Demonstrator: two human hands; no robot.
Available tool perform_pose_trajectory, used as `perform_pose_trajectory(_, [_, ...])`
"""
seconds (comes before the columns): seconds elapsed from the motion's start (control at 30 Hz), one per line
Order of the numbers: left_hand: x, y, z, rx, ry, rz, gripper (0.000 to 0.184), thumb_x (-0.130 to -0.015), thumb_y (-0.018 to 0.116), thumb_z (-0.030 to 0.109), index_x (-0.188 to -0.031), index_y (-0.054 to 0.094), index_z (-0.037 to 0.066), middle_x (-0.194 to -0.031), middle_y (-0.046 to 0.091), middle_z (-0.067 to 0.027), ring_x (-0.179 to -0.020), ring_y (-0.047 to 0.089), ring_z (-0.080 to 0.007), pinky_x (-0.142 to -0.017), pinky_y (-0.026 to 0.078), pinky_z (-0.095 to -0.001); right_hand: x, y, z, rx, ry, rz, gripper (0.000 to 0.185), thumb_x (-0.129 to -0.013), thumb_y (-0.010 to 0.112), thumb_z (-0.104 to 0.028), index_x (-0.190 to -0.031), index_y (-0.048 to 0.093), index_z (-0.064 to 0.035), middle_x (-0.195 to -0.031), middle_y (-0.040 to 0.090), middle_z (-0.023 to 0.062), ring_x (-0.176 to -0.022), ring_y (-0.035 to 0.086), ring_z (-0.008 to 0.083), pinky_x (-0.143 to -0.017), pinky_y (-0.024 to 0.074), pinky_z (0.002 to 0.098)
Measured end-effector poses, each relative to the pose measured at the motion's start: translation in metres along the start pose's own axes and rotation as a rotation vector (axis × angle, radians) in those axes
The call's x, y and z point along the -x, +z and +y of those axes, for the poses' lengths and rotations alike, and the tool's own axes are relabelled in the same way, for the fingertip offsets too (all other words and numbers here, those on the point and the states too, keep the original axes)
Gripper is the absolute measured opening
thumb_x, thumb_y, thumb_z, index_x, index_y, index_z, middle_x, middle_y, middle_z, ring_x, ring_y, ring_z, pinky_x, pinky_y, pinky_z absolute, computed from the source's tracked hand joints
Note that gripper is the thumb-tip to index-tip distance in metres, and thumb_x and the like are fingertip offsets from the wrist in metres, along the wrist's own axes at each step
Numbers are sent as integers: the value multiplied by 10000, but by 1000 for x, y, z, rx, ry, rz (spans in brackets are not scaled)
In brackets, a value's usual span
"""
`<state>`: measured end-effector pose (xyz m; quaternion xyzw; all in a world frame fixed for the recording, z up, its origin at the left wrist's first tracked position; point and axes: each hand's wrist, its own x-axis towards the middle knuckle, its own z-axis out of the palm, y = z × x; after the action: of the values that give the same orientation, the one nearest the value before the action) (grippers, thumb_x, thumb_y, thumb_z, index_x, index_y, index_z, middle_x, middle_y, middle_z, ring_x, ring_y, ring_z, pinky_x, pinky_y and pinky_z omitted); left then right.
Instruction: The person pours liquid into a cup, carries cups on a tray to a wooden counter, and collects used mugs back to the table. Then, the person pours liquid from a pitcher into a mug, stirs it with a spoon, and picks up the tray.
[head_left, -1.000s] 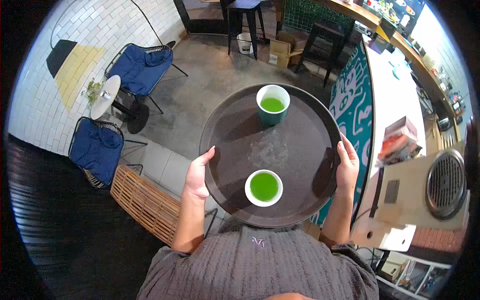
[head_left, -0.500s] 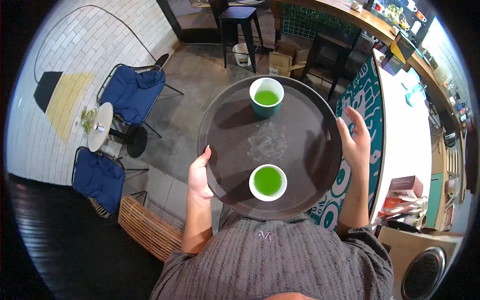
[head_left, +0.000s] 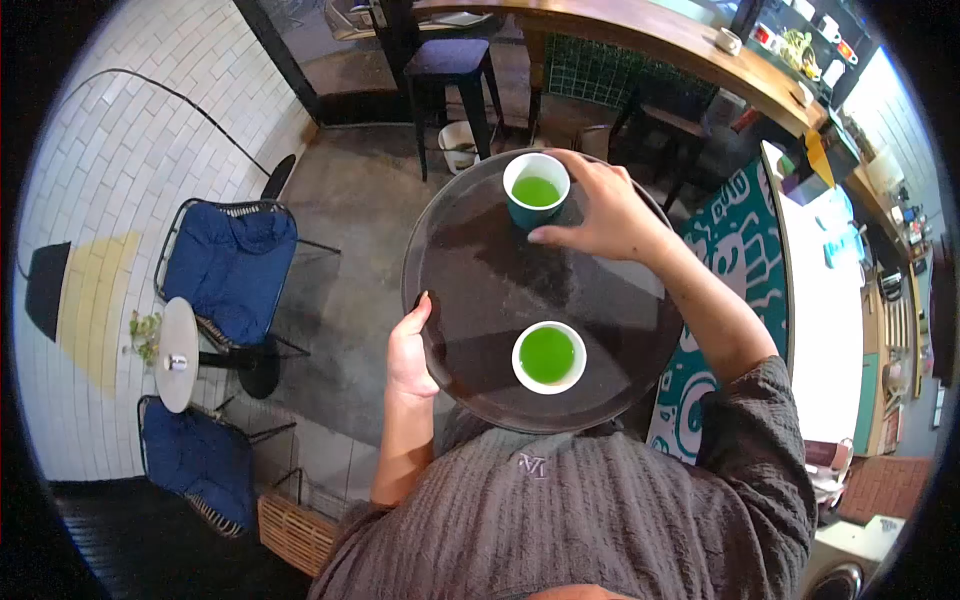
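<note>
While the far cup [head_left: 536,190] of green liquid stands near the far edge of the tray [head_left: 475,285], the right hand [head_left: 612,216] has fingers spread wide around its right side, contact unclear. The left hand [head_left: 411,352] clasps the tray's left rim, near the second cup [head_left: 549,358].

Interior lighting is moderate and uneven. The long countertop [head_left: 825,300] at right is washed out to near white, and glare is noted at the upper right edge. Dark shadows fall across the round tray [head_left: 470,290]. The lower left corner is very dim. Wide-angle distortion bends straight lines, with black vignetting at the borders. Central detail is reasonably sharp; peripheral detail is softer.
</note>
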<state>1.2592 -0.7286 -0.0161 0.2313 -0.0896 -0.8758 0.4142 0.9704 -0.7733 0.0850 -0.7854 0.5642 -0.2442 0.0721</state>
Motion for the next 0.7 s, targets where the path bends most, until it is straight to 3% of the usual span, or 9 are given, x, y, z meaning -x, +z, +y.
perform_pose_trajectory(0.1, [-38, 13, 51, -35, 6, 0, 459, -1008, 396, 313, -1344, 453, 6, -1330, 539, -174, -1182, 547, -341, -1040, 403, -487, -67, 21, 17, -150, -78, 47, 832, -698, 800, -460, -1318, 448, -31, -1164, 625, 189, -1134, 582, 323, -999, 388, 462])
perform_pose_trajectory(0.2, [-68, 17, 92, -68, 18, 16, 455, -1007, 401, 314, -1345, 452, 14, -1326, 540, -171, -1184, 547, -340, -1036, 409, -488, -121, 37, 27, -375, -66, 106, 756, -661, 854, -342, -1243, 515, 1, -1078, 665, 199, -1032, 648, 322, -907, 498, 369])
perform_pose_trajectory(0.37, [-130, 19, 142, -98, 76, 73, 443, -1002, 415, 319, -1329, 475, 26, -1305, 557, -163, -1178, 554, -329, -1018, 430, -477, -206, 57, 57, -407, -31, 14, 697, -677, 845, -289, -1234, 542, -1, -1141, 646, 166, -1078, 627, 264, -949, 470, 357])
perform_pose_trajectory(0.5, [-179, 27, 168, -114, 167, 149, 401, -996, 418, 273, -1289, 518, 18, -1263, 595, -147, -1124, 591, -317, -976, 460, -456, -269, 66, 92, -443, -96, 100, 655, -685, 840, -302, -1191, 566, 10, -1080, 674, 155, -1021, 655, 263, -916, 489, 362])
perform_pose_trajectory(0.6, [-227, 39, 186, -133, 238, 218, 399, -991, 433, 281, -1277, 528, 20, -1233, 614, -137, -1103, 603, -301, -961, 469, -439, -326, 66, 131, -453, -162, 143, 639, -676, 831, -384, -1119, 594, 10, -963, 698, 178, -931, 688, 294, -836, 534, 374])
perform_pose_trajectory(0.7, [-274, 52, 198, -122, 289, 234, 371, -982, 468, 271, -1240, 560, 22, -1193, 636, -130, -1085, 614, -288, -951, 476, -425, -386, 46, 170, -500, -157, 140, 632, -658, 842, -384, -1097, 614, 9, -980, 699, 178, -922, 688, 261, -850, 528, 362])
